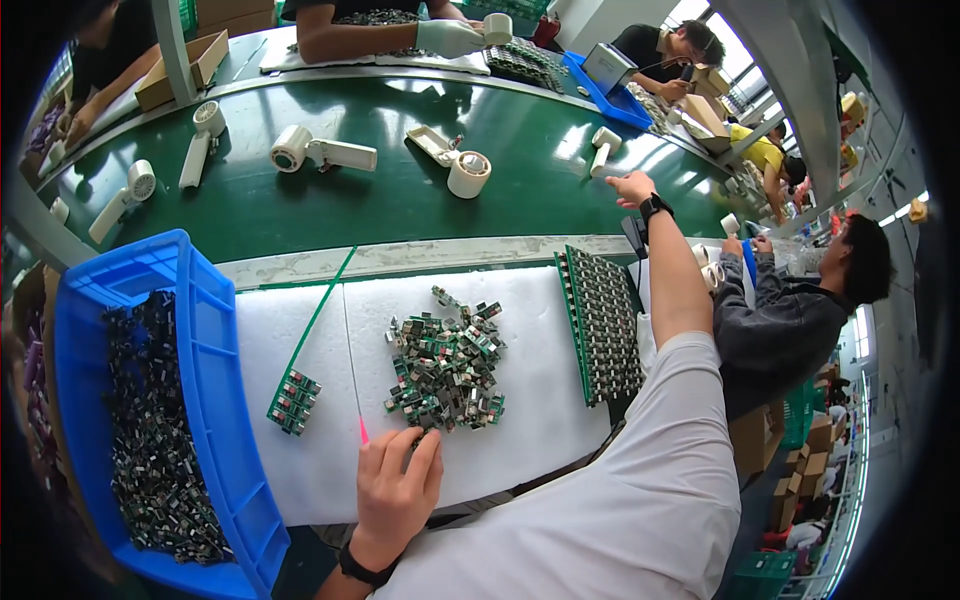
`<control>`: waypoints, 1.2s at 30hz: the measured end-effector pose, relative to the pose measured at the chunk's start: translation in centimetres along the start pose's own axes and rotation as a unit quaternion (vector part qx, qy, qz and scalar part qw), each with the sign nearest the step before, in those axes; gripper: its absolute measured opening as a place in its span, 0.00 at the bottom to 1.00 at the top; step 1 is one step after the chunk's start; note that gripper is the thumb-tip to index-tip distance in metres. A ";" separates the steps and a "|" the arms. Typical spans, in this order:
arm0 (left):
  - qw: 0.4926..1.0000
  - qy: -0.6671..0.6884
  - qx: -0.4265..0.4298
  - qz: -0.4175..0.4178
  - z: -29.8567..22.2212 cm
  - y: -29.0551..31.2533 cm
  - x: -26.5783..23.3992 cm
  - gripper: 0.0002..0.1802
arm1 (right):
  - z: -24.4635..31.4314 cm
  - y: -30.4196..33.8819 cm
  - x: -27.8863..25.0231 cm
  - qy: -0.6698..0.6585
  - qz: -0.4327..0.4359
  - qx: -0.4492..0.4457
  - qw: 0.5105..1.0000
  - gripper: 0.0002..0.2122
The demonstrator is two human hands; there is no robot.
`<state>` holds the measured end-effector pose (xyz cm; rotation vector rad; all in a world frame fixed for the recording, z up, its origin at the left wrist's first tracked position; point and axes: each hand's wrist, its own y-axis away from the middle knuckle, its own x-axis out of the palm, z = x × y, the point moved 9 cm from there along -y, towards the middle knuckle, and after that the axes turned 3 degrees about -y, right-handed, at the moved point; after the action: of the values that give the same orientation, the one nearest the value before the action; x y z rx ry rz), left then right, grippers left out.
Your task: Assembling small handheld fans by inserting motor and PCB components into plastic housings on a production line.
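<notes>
My left hand (398,492) is closed at the near edge of a pile of small green circuit boards (448,365) on a white foam sheet (530,430). Something small and dark shows at its fingertips, too hidden to name. A thin pink-tipped piece (364,430) stands by its knuckles. My right hand (632,188) reaches far over the green conveyor belt (520,215), fingers stretched toward the handle of a white handheld fan (603,150); whether they touch it I cannot tell. Left of the pile lies a joined block of boards (295,402) beside a thin green strip (315,335).
A blue crate (215,350) full of small boards stands at left. Stacked board panels (600,325) lie right of the pile. More white fans (468,174) rest on the belt. A co-worker (805,310) sits at right; others work across the belt, one with a gloved hand (450,38).
</notes>
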<state>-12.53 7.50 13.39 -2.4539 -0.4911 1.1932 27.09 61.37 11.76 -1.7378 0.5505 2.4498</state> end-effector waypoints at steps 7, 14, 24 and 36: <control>1.000 -0.025 0.000 -0.010 1.5 -0.7 2.0 0.15 | 3.7 -4.8 2.9 -0.064 -0.090 -0.050 0.993 0.25; 1.000 -0.007 -0.009 -0.017 2.1 -0.4 3.2 0.14 | 4.2 -7.6 2.0 -0.074 -0.120 -0.097 0.985 0.20; 1.000 0.019 -0.004 -0.003 2.2 0.9 3.2 0.13 | 8.2 20.9 -5.3 0.017 -0.164 -0.449 0.878 0.13; 0.998 0.044 -0.005 0.038 2.5 2.9 5.8 0.16 | 0.9 53.4 8.6 0.099 -0.069 -0.635 0.763 0.12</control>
<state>-10.67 8.07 6.69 -2.5417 -0.3812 1.1077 8.56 10.79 16.80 -2.1572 -1.5864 2.5967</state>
